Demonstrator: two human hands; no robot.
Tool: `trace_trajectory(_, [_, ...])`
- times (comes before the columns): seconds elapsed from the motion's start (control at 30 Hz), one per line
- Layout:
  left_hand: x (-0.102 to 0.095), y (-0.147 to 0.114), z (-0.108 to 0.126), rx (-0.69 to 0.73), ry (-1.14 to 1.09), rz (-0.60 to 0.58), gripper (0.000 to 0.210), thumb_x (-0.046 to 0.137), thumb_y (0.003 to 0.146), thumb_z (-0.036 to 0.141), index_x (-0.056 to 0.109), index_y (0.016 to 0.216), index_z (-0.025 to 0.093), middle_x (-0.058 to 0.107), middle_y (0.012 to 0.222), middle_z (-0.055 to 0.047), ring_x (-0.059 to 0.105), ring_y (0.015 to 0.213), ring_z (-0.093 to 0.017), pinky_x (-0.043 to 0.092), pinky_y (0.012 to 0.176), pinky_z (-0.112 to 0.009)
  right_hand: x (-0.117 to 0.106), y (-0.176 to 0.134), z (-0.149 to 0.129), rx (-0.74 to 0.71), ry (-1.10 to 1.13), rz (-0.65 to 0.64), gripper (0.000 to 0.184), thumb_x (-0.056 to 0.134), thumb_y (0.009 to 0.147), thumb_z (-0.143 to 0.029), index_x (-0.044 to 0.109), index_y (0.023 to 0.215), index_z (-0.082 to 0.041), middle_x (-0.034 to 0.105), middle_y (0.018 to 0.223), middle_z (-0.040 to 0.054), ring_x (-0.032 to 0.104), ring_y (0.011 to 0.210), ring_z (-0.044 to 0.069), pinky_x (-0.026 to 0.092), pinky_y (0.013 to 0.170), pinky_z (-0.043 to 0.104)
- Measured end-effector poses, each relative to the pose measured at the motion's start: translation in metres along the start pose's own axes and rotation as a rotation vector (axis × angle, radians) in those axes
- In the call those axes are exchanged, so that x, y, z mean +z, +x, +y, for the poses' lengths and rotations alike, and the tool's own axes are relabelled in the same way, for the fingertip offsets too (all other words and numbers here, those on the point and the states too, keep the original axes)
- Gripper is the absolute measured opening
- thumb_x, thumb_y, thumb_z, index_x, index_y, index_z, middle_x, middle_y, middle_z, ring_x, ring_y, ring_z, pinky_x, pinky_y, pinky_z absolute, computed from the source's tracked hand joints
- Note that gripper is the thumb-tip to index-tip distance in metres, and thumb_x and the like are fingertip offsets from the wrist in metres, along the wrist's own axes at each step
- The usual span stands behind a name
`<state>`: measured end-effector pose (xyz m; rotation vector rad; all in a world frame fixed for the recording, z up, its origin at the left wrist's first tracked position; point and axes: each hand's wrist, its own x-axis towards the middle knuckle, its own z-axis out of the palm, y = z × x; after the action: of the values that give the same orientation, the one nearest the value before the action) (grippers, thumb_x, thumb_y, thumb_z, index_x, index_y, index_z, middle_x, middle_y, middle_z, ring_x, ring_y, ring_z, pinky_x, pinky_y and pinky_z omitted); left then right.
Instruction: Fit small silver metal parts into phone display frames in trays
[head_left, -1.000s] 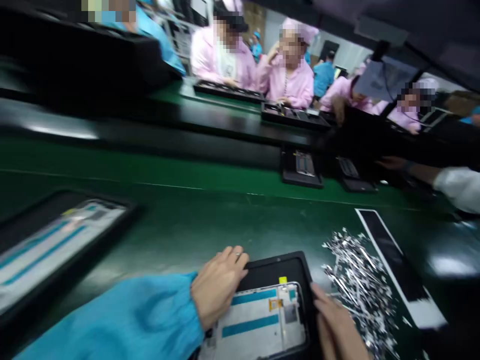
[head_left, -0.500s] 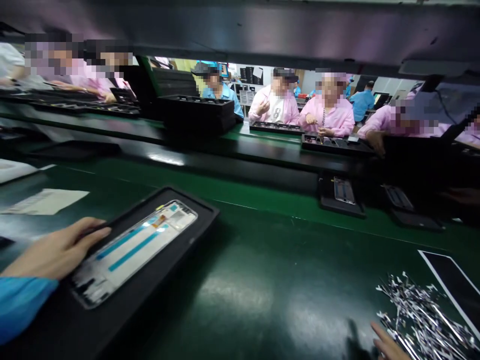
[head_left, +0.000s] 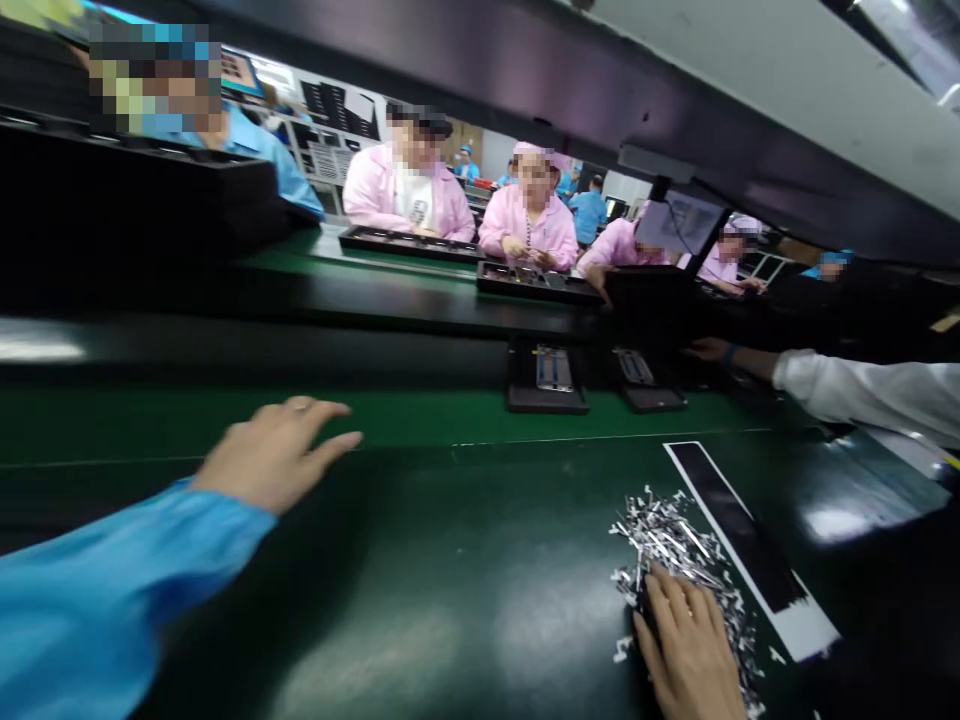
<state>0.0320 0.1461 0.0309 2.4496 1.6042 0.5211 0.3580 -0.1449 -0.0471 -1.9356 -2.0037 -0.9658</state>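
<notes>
My left hand is above the green bench with nothing in it, its thumb and forefinger apart. A blue sleeve covers that arm. Fingers stretched, my right hand reaches over a loose pile of small silvery and white strip-like parts. Whether its fingertips touch the parts I cannot tell. Right of the pile lies a long black sheet with a white border.
Two black trays, a left one and a right one, hold phone frames across the bench. At right, a co-worker's white-sleeved arm reaches in. Stacked black trays stand at left. A dark beam crosses overhead.
My left hand has let go of the black tray holding a phone frame; that tray is out of view. My right hand has come over the parts pile. The view has swung right.
</notes>
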Motion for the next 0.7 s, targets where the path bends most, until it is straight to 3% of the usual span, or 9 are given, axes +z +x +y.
trace_trajectory(0.07, [0.028,0.024,0.051,0.018,-0.029,-0.090,0.036,0.040,0.080,0.040,0.051,0.101,0.013,0.051,0.105,-0.011,0.047,0.100,-0.032,0.039,0.083,-0.048,0.005,-0.004,0.003,0.009,0.005,0.010,0.024,0.037,0.085,-0.022,0.057,0.093,-0.012,0.062,0.089,0.0110,0.057,0.077,0.022,0.043,0.071,0.037])
trace_trajectory(0.17, [0.066,0.058,0.106,-0.038,-0.092,-0.157,0.031,0.047,0.082,0.036,0.050,0.103,0.014,0.053,0.105,-0.008,0.052,0.094,-0.021,0.044,0.080,-0.040,0.012,-0.007,-0.002,0.045,0.027,0.032,0.025,0.032,0.083,-0.010,0.056,0.086,-0.015,0.060,0.079,0.0075,0.055,0.072,0.019,0.042,0.074,0.036])
trace_trajectory(0.33, [0.113,0.096,0.152,-0.236,-0.136,-0.146,0.034,0.047,0.083,0.038,0.049,0.107,0.014,0.054,0.103,-0.007,0.055,0.088,-0.018,0.048,0.074,-0.037,0.014,-0.007,-0.011,0.141,0.077,0.081,0.023,0.035,0.079,-0.004,0.051,0.072,-0.018,0.055,0.067,0.0038,0.051,0.062,0.016,0.042,0.069,0.033])
trace_trajectory(0.43, [0.130,0.104,0.160,-0.307,-0.104,-0.101,0.033,0.047,0.083,0.037,0.049,0.107,0.014,0.052,0.107,-0.008,0.053,0.093,-0.020,0.046,0.078,-0.040,0.009,-0.004,-0.014,0.208,0.150,0.076,0.022,0.035,0.079,-0.003,0.051,0.073,-0.018,0.053,0.066,0.0033,0.049,0.062,0.016,0.041,0.070,0.033])
trace_trajectory(0.53, [0.133,0.105,0.152,-0.295,-0.089,-0.039,0.033,0.048,0.083,0.037,0.050,0.106,0.014,0.050,0.110,-0.007,0.051,0.097,-0.023,0.044,0.081,-0.042,0.000,0.000,-0.014,0.302,0.258,0.036,0.023,0.033,0.080,-0.003,0.049,0.073,-0.018,0.050,0.065,0.0026,0.048,0.060,0.015,0.041,0.064,0.032])
trace_trajectory(0.6, [0.126,0.103,0.138,-0.260,-0.095,0.008,0.035,0.047,0.083,0.038,0.049,0.107,0.013,0.051,0.109,-0.006,0.052,0.095,-0.024,0.045,0.079,-0.040,-0.006,0.004,-0.013,0.364,0.330,0.015,0.023,0.031,0.081,-0.003,0.048,0.073,-0.017,0.049,0.065,0.0022,0.047,0.060,0.014,0.039,0.058,0.029])
trace_trajectory(0.7, [0.101,0.094,0.107,-0.168,-0.105,0.089,0.038,0.042,0.084,0.041,0.046,0.109,0.012,0.052,0.105,-0.008,0.054,0.092,-0.022,0.047,0.077,-0.039,-0.016,0.008,-0.010,0.456,0.420,-0.012,0.023,0.029,0.083,-0.004,0.047,0.076,-0.017,0.049,0.066,0.0017,0.047,0.061,0.013,0.038,0.054,0.026])
